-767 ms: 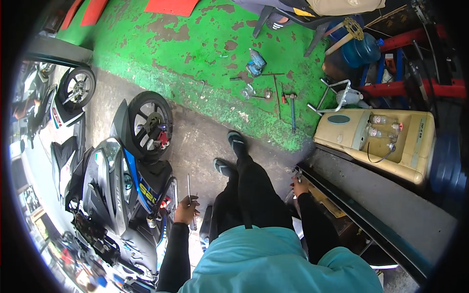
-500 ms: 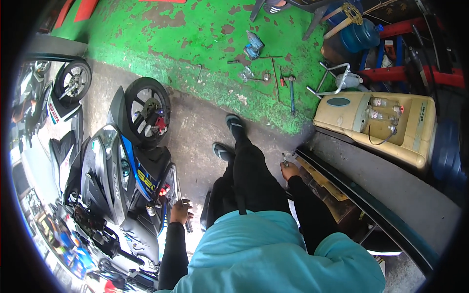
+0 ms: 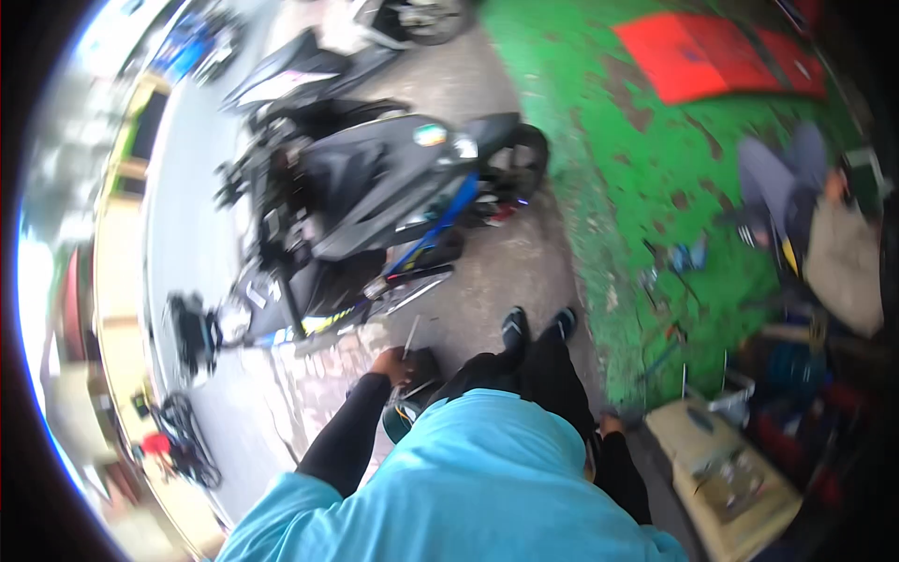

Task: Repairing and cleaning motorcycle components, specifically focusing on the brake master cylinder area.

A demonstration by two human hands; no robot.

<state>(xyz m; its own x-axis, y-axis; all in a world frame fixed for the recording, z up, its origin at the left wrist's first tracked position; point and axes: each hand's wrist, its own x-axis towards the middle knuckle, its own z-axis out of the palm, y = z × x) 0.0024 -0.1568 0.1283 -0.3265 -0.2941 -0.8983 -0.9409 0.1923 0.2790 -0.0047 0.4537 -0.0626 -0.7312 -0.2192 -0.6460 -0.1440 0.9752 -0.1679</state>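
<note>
My left hand (image 3: 393, 366), in a black sleeve, is closed round a slim silvery metal rod (image 3: 411, 334) that points up and away; blur hides what kind of tool it is. Close beside that hand is a dark, rounded object (image 3: 426, 369) beyond my left hip. My right hand (image 3: 611, 425) is low at my right side, near the cream case. Its fingers are smeared and partly hidden, so what it holds does not show. Ahead to the left stands a black, grey and blue motorcycle (image 3: 375, 187), apart from both hands.
More motorcycles (image 3: 431, 19) stand farther back. On the green floor (image 3: 627, 187) lie a blue-grey item (image 3: 688, 256), a hammer (image 3: 663, 351) and red panels (image 3: 712, 56). A seated person (image 3: 833, 244) is at the right. The cream case (image 3: 721, 478) stands near my right side.
My view has swung left, so the motorcycle, floor and cream case sit farther right or lower. My left hand is now away from the motorcycle. A seated person has come into view.
</note>
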